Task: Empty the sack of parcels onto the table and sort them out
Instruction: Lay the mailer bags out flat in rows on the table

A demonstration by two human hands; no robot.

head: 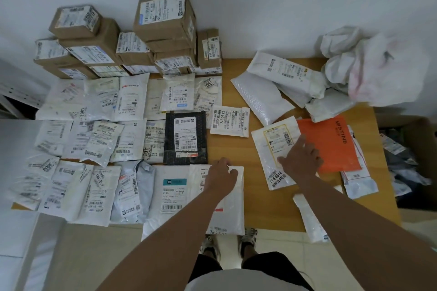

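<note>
Two hands are down on a wooden table (227,149) that is mostly covered with parcels. The left hand (221,178) rests at about 6 o'clock on a white mailer (233,210), fingers loosely curled over its top edge; whether they pinch it I cannot tell. That mailer hangs over the near table edge. The right hand (300,160) lies at about 4 o'clock with fingers nearly straight and spread a little, pressing flat on a white parcel with a yellow-framed label (272,151). Touching that parcel on its right is an orange envelope (331,144).

Rows of white bags (94,144) fill the table from 7 to 10 o'clock, edge to edge and overlapping, some lapping over the left and near edges. A black parcel (185,139) sits at the right end of the middle row. Stacked brown boxes (163,30) stand against the wall from 10 to 12 o'clock. The crumpled white sack (378,68) lies at 2 o'clock by the far right corner, with a few white mailers (279,78) piled just beside it.

Bare wood shows in a strip down the middle, between the black parcel and the yellow-labelled parcel, broken only by one small white packet (229,120) at 12 o'clock. Another white bag (312,217) juts over the near edge at 5 o'clock.
</note>
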